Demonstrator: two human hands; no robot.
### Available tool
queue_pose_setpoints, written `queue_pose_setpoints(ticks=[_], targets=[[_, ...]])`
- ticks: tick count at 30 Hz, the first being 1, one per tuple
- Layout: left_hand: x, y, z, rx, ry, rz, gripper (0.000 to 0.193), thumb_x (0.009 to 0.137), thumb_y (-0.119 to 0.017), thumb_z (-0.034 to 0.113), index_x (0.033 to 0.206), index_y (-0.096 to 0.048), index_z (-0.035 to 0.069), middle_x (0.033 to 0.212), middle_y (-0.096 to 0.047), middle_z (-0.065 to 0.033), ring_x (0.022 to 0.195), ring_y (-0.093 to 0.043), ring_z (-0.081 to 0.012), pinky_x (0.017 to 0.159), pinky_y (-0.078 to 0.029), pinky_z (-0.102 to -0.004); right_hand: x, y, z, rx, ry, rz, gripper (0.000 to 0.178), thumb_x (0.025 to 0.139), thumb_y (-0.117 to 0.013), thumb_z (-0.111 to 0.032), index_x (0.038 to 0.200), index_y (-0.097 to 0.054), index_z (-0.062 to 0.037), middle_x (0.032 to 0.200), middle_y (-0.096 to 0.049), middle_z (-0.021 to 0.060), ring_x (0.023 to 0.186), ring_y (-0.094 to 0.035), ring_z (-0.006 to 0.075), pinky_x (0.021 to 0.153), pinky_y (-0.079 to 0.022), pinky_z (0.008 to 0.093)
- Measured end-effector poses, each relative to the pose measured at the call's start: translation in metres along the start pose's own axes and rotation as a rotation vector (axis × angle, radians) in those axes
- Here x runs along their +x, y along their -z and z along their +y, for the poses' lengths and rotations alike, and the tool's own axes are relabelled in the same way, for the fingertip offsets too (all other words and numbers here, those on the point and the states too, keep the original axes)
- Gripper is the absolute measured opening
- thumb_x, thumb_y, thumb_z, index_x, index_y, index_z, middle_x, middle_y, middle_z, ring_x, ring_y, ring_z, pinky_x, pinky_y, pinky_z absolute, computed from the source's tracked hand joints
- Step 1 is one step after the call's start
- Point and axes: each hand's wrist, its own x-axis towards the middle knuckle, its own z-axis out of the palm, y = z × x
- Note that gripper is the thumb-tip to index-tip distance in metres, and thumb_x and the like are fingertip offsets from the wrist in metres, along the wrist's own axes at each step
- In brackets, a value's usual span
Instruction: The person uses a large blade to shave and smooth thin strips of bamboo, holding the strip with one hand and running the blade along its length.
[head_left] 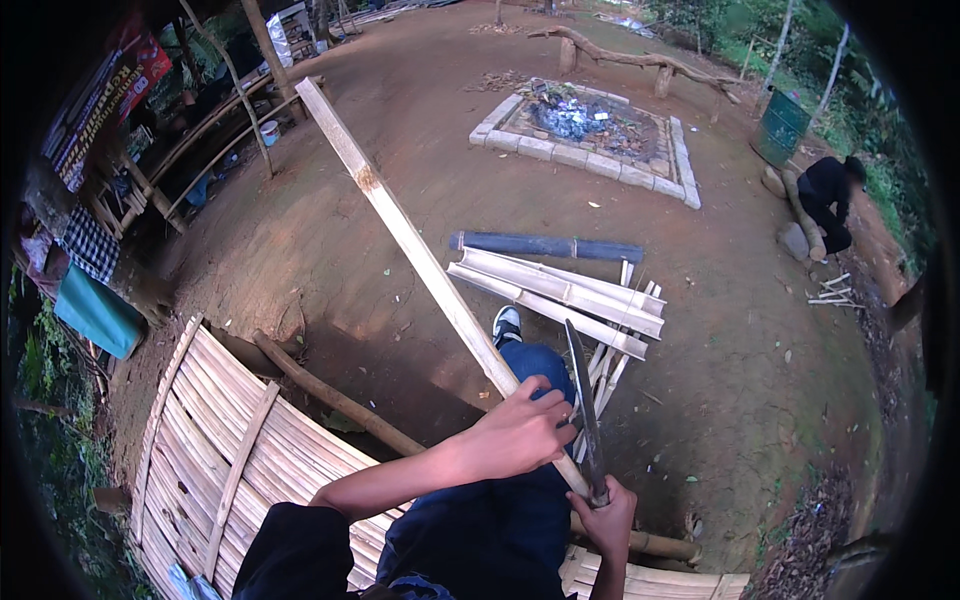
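Note:
A long split bamboo strip (405,235) slants from the upper left across my lap. My left hand (522,428) is closed around it near its lower end. In my right hand (608,515) is the handle of a machete, low beside my thigh. The machete's dark blade (582,385) points up and away, just right of my left hand and close to the strip's lower end. Whether blade and bamboo touch, I cannot tell. Beyond my knee, several split bamboo halves (570,285) and thin bamboo sticks (610,375) lie on the ground.
I sit by a bamboo slat platform (250,435) edged with a pole (340,400). A dark bamboo length (545,246) lies past the halves. Farther off are a block-edged fire pit (560,152), a log rail (640,58), a green drum (780,128) and a seated person (828,200).

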Motion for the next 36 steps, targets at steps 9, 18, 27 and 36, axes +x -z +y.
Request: queue_pose_setpoints(ticks=[9,18,27,36], targets=[[-0.033,-0.067,0.028,-1.036,0.611,0.891,0.028,0.092,-0.065,0.016,0.112,-0.057,-0.003,0.097,-0.062,-0.0101,0.084,-0.06,-0.0169,0.08,-0.049,-0.0294,0.023,-0.008,-0.046,0.194,0.131,0.097,0.033,0.067,-0.087,-0.013,0.072,-0.056,-0.0021,0.059,-0.059,0.0073,0.052,-0.058,0.0126,0.054,-0.047,0.0295],[-0.029,-0.022,0.007,-1.372,0.505,0.829,0.024,0.105,-0.041,0.02,0.114,-0.052,0.0,0.095,-0.061,-0.0087,0.091,-0.063,-0.018,0.085,-0.053,-0.0337,0.038,-0.024,-0.087,0.48,0.499,0.149,0.023,0.078,-0.073,-0.005,0.075,-0.052,0.0041,0.096,-0.07,0.0202,0.079,-0.068,0.0214,0.075,-0.055,0.0359],[-0.081,0.057,-0.082,-1.527,0.759,1.107,0.028,0.106,-0.035,0.033,0.114,-0.047,0.009,0.075,-0.044,-0.0006,0.062,-0.044,-0.0098,0.045,-0.035,-0.0202,0.049,-0.012,-0.049,0.184,0.413,0.198,0.035,0.089,-0.066,-0.027,0.072,-0.052,0.0008,0.056,-0.052,0.0046,0.049,-0.05,0.0107,0.049,-0.038,0.0289],[-0.075,-0.019,-0.07,-1.434,1.178,0.605,0.029,0.106,-0.032,0.036,0.093,-0.042,0.011,0.065,-0.035,0.0021,0.048,-0.033,-0.0068,0.036,-0.024,-0.0199,0.04,-0.031,-0.029,0.188,0.301,0.006,0.039,0.087,-0.063,-0.036,0.074,-0.058,0.0002,0.054,-0.052,0.0143,0.05,-0.058,0.0321,0.05,-0.041,0.0376]])
